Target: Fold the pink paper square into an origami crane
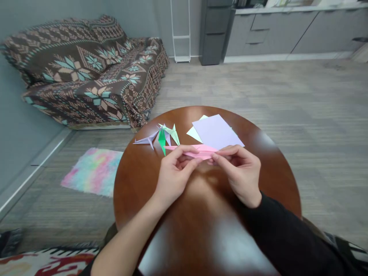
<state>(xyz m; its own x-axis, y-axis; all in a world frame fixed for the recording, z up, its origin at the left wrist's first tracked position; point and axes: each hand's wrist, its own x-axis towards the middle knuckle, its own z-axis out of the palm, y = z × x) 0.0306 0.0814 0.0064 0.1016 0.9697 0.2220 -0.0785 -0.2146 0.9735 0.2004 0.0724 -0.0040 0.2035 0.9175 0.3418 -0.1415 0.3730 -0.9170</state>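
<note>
A folded piece of pink origami paper [205, 150] is held above the table between my two hands. My left hand [179, 168] pinches its left part between thumb and fingers, and a narrow pink point sticks out past the knuckles. At the other end, my right hand [240, 166] grips the paper with thumb and forefinger. Behind my left hand lie several folded paper figures: a green one [162, 138], a pale green one [173, 133] and a lilac one [147, 140]. Lilac paper sheets [217, 130] rest on pale green paper [194, 134] beyond my hands.
The round brown wooden table [138, 191] stands in front of me. A sofa [94, 76] under a patterned cover is at the back left, with a fluffy pastel rug [93, 170] on the floor before it. Grey cabinets [276, 32] line the far wall.
</note>
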